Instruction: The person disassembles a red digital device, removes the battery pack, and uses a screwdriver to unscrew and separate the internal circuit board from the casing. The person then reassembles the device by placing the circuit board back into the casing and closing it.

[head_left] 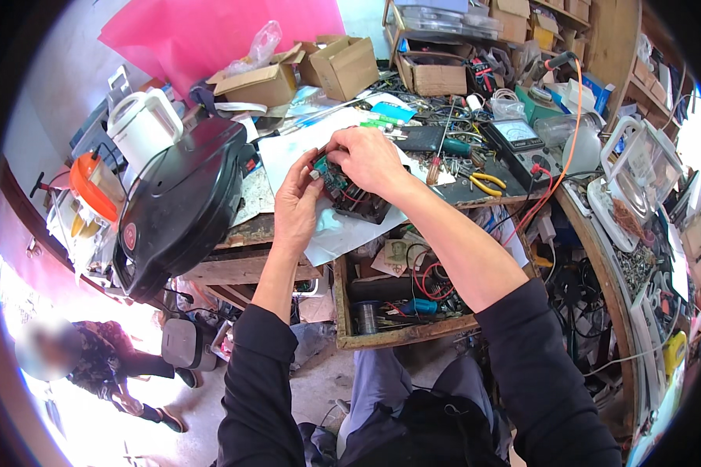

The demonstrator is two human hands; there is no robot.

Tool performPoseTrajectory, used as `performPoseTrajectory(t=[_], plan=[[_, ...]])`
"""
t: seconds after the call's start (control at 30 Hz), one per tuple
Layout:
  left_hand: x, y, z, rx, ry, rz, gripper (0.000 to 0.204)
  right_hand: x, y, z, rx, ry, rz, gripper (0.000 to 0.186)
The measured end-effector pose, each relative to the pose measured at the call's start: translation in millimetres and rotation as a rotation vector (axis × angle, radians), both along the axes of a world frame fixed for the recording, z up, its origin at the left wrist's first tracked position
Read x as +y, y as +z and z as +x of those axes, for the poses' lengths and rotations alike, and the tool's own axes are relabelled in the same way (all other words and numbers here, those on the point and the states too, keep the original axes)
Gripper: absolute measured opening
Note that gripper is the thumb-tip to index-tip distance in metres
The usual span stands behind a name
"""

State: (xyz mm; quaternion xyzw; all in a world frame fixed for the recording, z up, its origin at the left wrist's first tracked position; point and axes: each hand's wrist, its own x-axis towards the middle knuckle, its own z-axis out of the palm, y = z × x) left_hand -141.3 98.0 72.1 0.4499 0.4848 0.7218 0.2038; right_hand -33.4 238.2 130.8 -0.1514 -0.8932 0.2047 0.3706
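A green circuit board point(333, 180) with parts and wires on it is raised over the white sheet on the bench. My left hand point(296, 206) grips its left edge between thumb and fingers. From above, my right hand point(368, 159) closes over the board's far side, its fingertips partly hidden. Just under my right wrist lies a dark open housing point(372, 208) with red and black wires in it; whether the wires join the board I cannot tell. White paper point(288, 156) spreads beneath both hands.
An open drawer point(389, 340) with a solder spool juts out below the bench. Left stands a large black lidded appliance point(183, 202). On the right are a screwdriver point(435, 170), yellow-handled pliers point(487, 184), an analog multimeter point(514, 140) and an orange cable point(577, 117). A person point(105, 354) is at lower left.
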Motion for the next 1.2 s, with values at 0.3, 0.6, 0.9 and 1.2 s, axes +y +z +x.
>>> performPoseTrajectory(t=[0.3,0.6,0.9,1.2], plan=[[2.5,-0.3,-0.6,-0.019,0.000,0.010,0.051,-0.7,-2.5,-1.8,0.026,0.003,-0.033,0.015],[1.1,1.2,3.7,-0.032,0.021,0.010,0.051,-35.5,5.2,77.0,-0.085,0.124,0.341,0.029],[4.1,-7.6,-2.0,0.029,0.077,0.073,0.050,-36.8,-17.6,97.9,-0.044,0.167,0.748,0.008],[2.7,-7.0,0.1,0.063,0.098,0.106,0.050,-54.1,0.7,96.5,-0.129,0.110,0.859,0.009]])
